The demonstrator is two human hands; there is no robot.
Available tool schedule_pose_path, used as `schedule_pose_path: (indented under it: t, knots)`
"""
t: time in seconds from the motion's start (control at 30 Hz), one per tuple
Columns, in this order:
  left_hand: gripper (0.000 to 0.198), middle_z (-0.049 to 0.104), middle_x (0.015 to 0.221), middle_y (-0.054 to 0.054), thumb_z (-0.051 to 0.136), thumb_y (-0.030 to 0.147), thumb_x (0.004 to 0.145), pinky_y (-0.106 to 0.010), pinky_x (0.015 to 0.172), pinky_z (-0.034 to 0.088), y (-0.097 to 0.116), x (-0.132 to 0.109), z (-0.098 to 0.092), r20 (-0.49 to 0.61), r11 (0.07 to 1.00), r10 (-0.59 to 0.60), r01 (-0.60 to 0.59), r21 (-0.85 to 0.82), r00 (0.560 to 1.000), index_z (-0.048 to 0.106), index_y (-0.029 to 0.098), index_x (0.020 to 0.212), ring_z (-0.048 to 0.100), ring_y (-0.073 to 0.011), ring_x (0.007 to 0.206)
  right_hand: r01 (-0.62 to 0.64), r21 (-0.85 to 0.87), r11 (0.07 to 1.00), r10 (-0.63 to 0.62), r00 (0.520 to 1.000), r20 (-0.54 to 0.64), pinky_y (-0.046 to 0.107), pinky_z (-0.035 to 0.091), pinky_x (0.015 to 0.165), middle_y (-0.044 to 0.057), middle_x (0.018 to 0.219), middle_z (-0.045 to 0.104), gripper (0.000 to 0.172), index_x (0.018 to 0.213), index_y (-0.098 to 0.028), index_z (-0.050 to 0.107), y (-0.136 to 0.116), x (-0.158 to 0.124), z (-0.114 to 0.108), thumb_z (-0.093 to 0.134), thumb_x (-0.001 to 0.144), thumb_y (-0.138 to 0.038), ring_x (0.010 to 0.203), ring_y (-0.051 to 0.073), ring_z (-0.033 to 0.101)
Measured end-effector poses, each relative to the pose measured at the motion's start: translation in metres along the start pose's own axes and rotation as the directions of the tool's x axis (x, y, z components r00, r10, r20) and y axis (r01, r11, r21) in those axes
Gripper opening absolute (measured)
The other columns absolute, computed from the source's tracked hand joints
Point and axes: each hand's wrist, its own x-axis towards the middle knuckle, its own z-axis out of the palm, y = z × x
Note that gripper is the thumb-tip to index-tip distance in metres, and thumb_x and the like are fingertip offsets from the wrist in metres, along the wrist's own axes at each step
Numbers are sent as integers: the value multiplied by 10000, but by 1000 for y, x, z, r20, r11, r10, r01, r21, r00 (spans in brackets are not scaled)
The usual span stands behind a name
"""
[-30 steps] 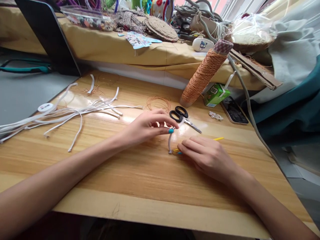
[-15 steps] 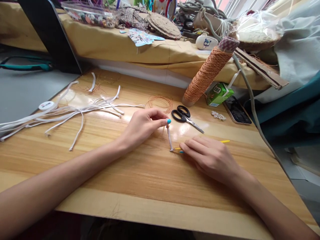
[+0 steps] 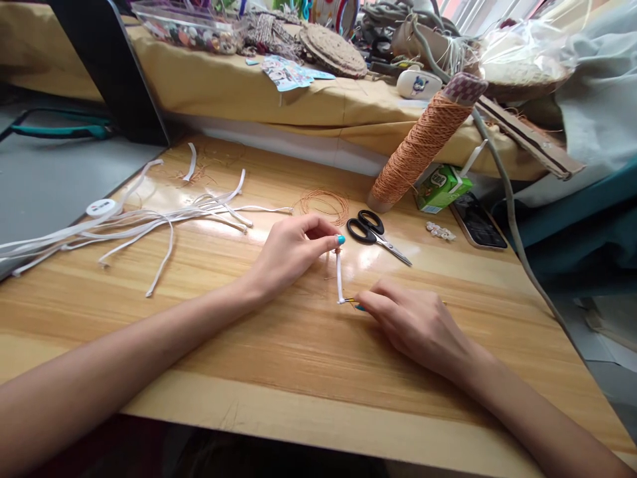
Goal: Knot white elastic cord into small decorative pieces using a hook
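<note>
Pinched between the thumb and forefinger of my left hand [image 3: 296, 259] is the upper end of a short white cord [image 3: 340, 277], with a bit of orange-brown thread by the fingertips. The cord hangs down and bends sharply at its lower end. My right hand [image 3: 415, 318] is closed around a thin yellow tool [image 3: 350, 301], whose tip meets the cord's lower end; whether it is tweezers or a hook I cannot tell. Most of the tool is hidden by the fingers. Black-handled scissors [image 3: 378, 237] lie just beyond both hands.
Loose white cords [image 3: 164, 219] spread across the left of the table, beside a coil of orange thread [image 3: 326, 204]. A large thread spool [image 3: 421, 156] leans at the back. Near it are a green drink carton [image 3: 440, 189], small white pieces [image 3: 440, 231] and a phone [image 3: 478, 222].
My right hand has turned and shifted slightly, covering more of the yellow tool. The cord hangs straighter from my left hand. The whole view has drifted a little.
</note>
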Motion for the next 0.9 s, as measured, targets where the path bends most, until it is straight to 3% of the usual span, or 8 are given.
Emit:
schedule_pose_path:
  t: [0.2,0.5,0.7,0.9]
  knots:
    - [93,645,708,-12,584,195,730,-187,610,428,-1,1,0,-32,1000,-1,1,-9,999,632,118,750,567,-93,655,0,-5,1000,0,1000,13,181,368,445,31,679,600,146,855,-128,563,-1,3,0,418,853,-150,512,86,501]
    - [117,652,724,-25,592,218,730,-199,613,432,-3,2,0,-23,998,-17,15,-56,1000,633,113,758,575,-103,663,139,-134,981,-126,987,103,225,400,457,49,640,607,253,970,-41,567,0,3,-7,340,864,-74,546,127,554]
    - [104,647,719,-16,592,205,733,-186,602,423,-2,1,1,-8,999,-2,2,-50,1000,632,114,764,567,-92,652,135,-220,966,-142,990,-15,271,427,532,63,702,656,192,853,-79,592,-2,9,-11,401,840,-68,585,148,569]
    - [60,617,713,1,568,163,748,-185,612,406,-4,2,1,64,999,37,-37,-11,997,604,117,760,541,-79,659,82,-176,981,-96,993,-72,291,465,613,99,791,655,177,966,-65,549,0,6,-8,428,837,-80,709,177,593]
